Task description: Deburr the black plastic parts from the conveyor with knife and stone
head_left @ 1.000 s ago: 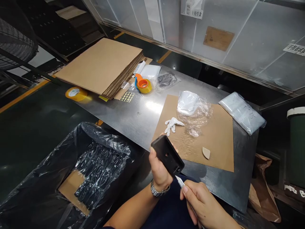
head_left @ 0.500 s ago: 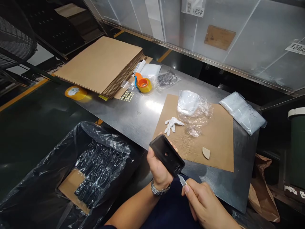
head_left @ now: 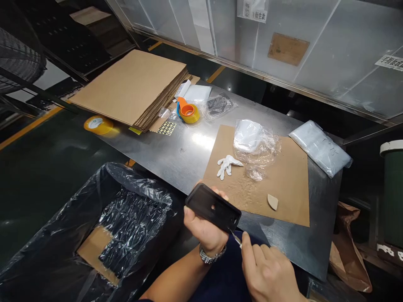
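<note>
A black phone case (head_left: 211, 206) lies with its hollow inner side up in my left hand (head_left: 204, 230), whose fingers wrap round its edges. One small round hole shows in the case. My right hand (head_left: 267, 268) grips a craft knife (head_left: 236, 239), its handle mostly hidden by the fingers. The blade tip meets the case's lower right end; whether it cuts in, I cannot tell. Beyond the hands, a white glove (head_left: 228, 165) and a small beige wedge-shaped piece (head_left: 272, 202) rest on a cardboard sheet (head_left: 292, 184).
A black-lined bin (head_left: 135, 184) stands left of the metal table (head_left: 163, 159). Stacked cardboard (head_left: 132, 88), a tape dispenser (head_left: 188, 112) and a tape roll (head_left: 98, 124) lie at the far left. Clear plastic bags (head_left: 255, 138) and a wrapped packet (head_left: 321, 149) lie to the right.
My left hand has tilted the phone case flatter and shifted it slightly left. My right hand has rolled over, knuckles up, and brought the knife tip to the case's end.
</note>
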Tool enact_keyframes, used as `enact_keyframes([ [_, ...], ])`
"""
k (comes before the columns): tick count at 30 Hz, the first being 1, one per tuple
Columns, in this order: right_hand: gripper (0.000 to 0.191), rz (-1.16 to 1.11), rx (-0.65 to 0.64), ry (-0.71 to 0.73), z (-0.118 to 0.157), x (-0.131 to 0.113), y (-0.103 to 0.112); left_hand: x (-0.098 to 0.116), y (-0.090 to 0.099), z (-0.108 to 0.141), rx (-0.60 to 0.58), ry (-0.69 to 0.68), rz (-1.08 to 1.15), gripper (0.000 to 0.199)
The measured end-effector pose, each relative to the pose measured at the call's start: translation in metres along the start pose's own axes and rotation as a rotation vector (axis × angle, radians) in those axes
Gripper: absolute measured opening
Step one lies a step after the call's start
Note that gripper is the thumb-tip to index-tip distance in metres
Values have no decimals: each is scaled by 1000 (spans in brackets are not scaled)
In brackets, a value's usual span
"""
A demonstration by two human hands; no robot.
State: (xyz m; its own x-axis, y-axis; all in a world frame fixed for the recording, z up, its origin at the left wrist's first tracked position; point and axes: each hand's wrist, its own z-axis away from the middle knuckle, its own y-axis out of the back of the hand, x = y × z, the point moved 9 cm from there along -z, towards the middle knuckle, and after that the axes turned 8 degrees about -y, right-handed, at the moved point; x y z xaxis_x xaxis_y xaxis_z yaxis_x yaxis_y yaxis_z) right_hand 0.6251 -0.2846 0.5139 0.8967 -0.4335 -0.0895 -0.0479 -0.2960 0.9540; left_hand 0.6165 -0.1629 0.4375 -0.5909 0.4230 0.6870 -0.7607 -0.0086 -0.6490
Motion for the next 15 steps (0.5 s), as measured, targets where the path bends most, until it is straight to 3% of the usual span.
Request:
enact_keyframes([
  [15, 35, 47, -45, 37, 5, -2, -8, 10, -1, 1, -16, -100, -13, 40],
])
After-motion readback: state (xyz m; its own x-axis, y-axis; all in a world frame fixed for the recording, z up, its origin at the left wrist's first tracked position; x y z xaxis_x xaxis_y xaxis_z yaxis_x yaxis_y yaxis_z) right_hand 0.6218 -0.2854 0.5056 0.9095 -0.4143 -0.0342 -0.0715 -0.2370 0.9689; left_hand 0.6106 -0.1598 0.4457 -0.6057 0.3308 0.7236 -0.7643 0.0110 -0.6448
